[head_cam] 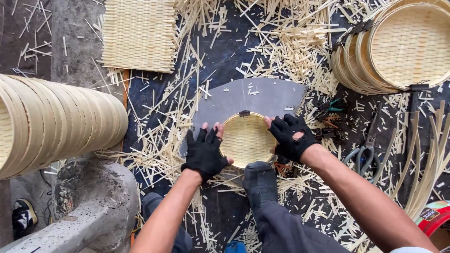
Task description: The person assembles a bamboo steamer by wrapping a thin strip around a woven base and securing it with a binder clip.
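At far left I see a row of hoops (56, 124) lying on their side, cut off by the frame edge, above a concrete block (93, 206); a flat woven mat (139, 33) lies further up, its top out of view. My left hand (205, 152), in a black fingerless glove, has its grip closed on the left rim of the small basket (247, 139), thumb over the edge and fingers curled outside. The basket sits at the centre on a grey metal plate (262, 96), which lies on dark floor (225, 51) strewn with bamboo offcuts; a black clip (244, 113) bites its far rim. A socked foot (259, 180) presses against its near edge and hides that part. I judge the basket light and springy, stiff at the hoop but soft in the weave, with thin strips that could split or snag; the rim on both sides is the place to hold it. My right hand (291, 136) pinches the right rim likewise, though the glove hides how far the fingertips wrap. Further right lie scissors (364, 152), half buried in scraps, and small tools I cannot identify. A stack of finished trays (398, 47) fills the top right corner, partly cropped.
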